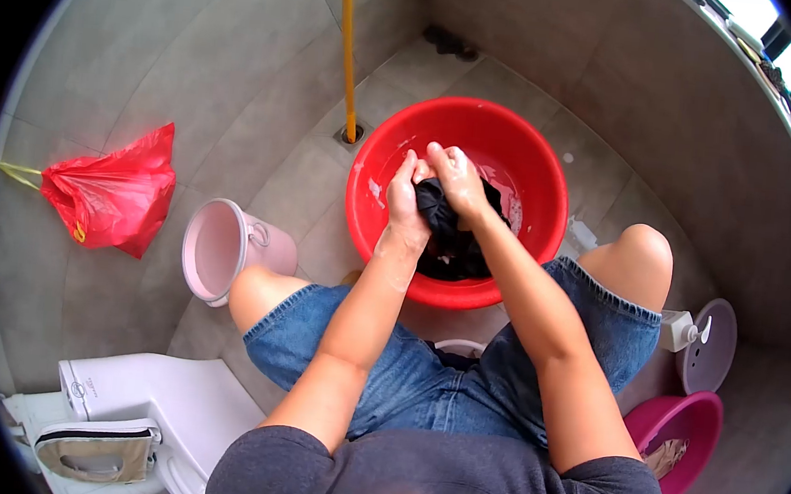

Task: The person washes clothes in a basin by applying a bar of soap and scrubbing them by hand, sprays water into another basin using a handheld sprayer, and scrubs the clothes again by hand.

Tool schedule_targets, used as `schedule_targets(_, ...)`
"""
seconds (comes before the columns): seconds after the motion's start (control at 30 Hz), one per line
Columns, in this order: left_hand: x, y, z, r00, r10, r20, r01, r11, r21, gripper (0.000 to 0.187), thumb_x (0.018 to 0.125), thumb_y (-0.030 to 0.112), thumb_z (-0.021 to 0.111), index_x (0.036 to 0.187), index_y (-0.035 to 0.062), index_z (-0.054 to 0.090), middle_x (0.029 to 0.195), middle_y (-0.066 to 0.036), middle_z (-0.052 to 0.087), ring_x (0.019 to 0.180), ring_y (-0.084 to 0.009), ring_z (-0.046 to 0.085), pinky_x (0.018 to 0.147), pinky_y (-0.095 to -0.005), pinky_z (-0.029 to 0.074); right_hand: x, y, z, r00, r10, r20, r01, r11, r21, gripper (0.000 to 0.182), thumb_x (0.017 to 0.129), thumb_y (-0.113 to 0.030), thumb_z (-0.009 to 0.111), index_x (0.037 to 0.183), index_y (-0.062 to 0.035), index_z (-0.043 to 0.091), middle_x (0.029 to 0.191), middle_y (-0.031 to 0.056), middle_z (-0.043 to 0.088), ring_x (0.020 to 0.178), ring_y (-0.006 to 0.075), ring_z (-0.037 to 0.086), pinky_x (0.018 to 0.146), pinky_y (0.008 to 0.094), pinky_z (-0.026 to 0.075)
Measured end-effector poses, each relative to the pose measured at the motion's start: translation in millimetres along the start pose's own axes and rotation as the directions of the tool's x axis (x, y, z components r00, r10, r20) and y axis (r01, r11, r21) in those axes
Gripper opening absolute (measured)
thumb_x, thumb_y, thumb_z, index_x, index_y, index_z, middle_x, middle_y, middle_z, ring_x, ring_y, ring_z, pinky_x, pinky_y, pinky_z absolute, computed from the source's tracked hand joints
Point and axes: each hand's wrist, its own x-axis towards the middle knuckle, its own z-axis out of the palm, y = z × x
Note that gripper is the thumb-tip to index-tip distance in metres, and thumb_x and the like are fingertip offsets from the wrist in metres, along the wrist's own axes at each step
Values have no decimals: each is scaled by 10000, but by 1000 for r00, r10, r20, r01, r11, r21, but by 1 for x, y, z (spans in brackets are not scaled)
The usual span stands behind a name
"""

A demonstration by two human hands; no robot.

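A wet black cloth garment hangs from both hands into a large red basin on the floor before me. My left hand grips its left side with the fingers curled. Close beside it, my right hand is closed over the top of the bunched cloth. Whitish suds cling to the fingers and wrists. Some foamy water shows on the basin's bottom, and the garment's lower part rests there.
A pink bucket stands by my left knee, and a red plastic bag hangs on the left wall. A yellow pole reaches a floor drain. To my right are a white pump bottle and a magenta basin with cloth inside.
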Motion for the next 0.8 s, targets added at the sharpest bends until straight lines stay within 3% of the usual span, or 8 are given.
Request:
schedule_targets(0.13,-21,16,34,981,40,-190,-27,997,74,365,943,307,448,615,149,424,650,-26,516,671,-179,535,681,-338,472,-65,-62,27,984,-166,-57,131,911,-390,512,885,-527,459,1106,-77,560,1072,213,606,1046,356,583,902,429,443)
schedule_targets(0.23,8,4,-25,938,89,-334,-121,990,-75,369,936,286,449,592,157,417,607,-19,490,624,-181,516,650,-333,462,-46,-35,21,975,-214,-54,186,929,-321,494,894,-506,459,1099,-70,569,1076,220,607,1050,367,577,897,423,440)
schedule_targets(0.3,0,3,-3,963,68,-260,-100,989,-111,394,935,280,451,566,162,378,548,-9,409,552,-156,434,563,-308,398,-14,14,2,989,-135,-65,124,981,-150,533,907,-502,439,1170,-53,553,1076,237,610,1026,376,588,879,402,440)
schedule_targets(0.43,-2,11,8,998,13,55,-5,992,-128,427,924,278,463,542,170,306,541,7,334,546,-146,395,567,-296,365,-4,51,-38,972,140,188,-164,979,119,418,867,-243,569,1228,-35,539,911,151,658,867,211,628,779,310,482)
schedule_targets(0.57,4,11,33,989,-70,132,86,990,-116,429,926,282,451,540,169,302,540,3,342,536,-147,395,563,-304,371,-13,6,-66,868,180,462,-189,982,-28,385,840,-90,576,1212,0,541,888,93,647,748,146,602,641,269,491)
schedule_targets(0.63,5,16,57,995,-84,59,89,991,-103,429,926,282,461,532,166,339,531,-4,379,537,-155,421,554,-305,390,-10,1,-70,863,7,505,31,997,-67,325,896,-124,565,1218,-80,561,1018,33,643,891,132,605,697,282,512)
schedule_targets(0.7,8,28,67,996,-86,-8,85,993,-85,426,921,280,475,527,166,359,528,-11,401,541,-162,431,534,-305,398,-9,-12,-74,917,96,387,-84,995,-47,198,851,-75,577,1049,-76,591,768,-17,582,692,78,530,577,268,446)
schedule_targets(0.8,7,54,60,996,76,-45,-79,995,-67,300,912,274,499,646,135,498,614,-31,526,640,-179,545,648,-315,474,-12,-37,-65,923,182,340,-331,826,456,70,850,-126,604,904,-132,560,710,-44,501,613,80,468,540,250,406)
